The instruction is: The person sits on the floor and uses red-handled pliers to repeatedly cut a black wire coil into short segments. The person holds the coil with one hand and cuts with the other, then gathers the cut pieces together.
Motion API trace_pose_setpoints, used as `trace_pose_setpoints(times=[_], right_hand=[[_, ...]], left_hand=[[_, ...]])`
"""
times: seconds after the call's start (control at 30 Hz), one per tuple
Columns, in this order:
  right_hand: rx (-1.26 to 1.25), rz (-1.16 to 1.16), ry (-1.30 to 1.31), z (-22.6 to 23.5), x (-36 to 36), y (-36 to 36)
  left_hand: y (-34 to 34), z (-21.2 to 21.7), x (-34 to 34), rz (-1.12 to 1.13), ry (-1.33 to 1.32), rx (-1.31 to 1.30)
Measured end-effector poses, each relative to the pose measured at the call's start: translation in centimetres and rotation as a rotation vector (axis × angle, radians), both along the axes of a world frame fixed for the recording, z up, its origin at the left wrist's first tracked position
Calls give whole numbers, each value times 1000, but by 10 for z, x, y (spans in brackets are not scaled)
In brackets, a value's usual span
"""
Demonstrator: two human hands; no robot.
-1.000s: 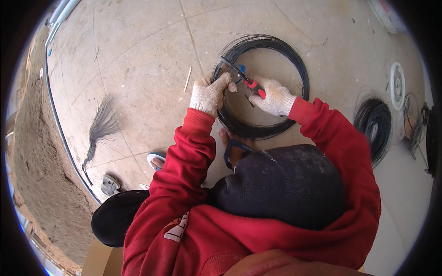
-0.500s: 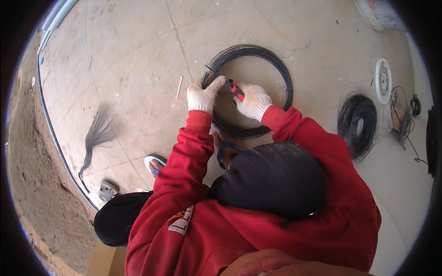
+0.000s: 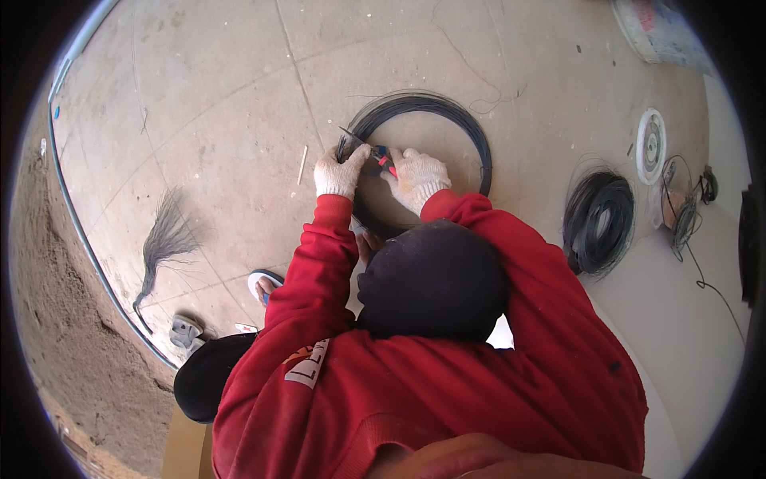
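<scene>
A large coil of thin dark wire (image 3: 469, 126) lies on the floor in front of me. My left hand (image 3: 338, 173), in a white knit glove, is closed around the wire at the coil's left side, and a short dark end sticks up past the thumb. Inside the ring, my right hand (image 3: 420, 177), also gloved, grips red-handled pliers (image 3: 385, 163). Their dark jaws point left, close by my left thumb; whether they bite on wire is too small to tell.
Left on the floor lies a fanned bundle of cut wire (image 3: 166, 235). A second wire coil (image 3: 600, 219) rests at right, beside a round white disc (image 3: 651, 147) and tangled wire (image 3: 683, 219). A thin stick (image 3: 302, 164) lies near my left hand. Dirt (image 3: 60, 295) borders the floor.
The view has shifted a little, so the coil and both hands sit slightly lower and more to the left. Both hands keep their hold, and the pliers remain beside my left thumb.
</scene>
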State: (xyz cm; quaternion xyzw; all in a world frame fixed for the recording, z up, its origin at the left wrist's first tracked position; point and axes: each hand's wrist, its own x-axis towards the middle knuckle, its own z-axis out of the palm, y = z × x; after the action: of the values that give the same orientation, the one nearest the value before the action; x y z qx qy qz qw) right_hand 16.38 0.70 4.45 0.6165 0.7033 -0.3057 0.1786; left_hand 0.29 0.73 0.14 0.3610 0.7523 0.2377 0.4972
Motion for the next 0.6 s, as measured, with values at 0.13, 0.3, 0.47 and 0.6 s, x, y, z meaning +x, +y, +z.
trace_pose_setpoints(times=[0.13,0.3,0.47,0.6], right_hand=[[-74,-63,30,-9,-7,-8],[-26,-108,50,-12,-10,-17],[-101,-34,44,1,-5,0],[-62,-17,38,1,-3,1]], left_hand=[[-9,-17,-8,0,-47,-19],[-9,-21,-11,-2,-72,-38],[-1,-7,-8,-50,39,-49],[1,-8,-8,-63,61,-71]])
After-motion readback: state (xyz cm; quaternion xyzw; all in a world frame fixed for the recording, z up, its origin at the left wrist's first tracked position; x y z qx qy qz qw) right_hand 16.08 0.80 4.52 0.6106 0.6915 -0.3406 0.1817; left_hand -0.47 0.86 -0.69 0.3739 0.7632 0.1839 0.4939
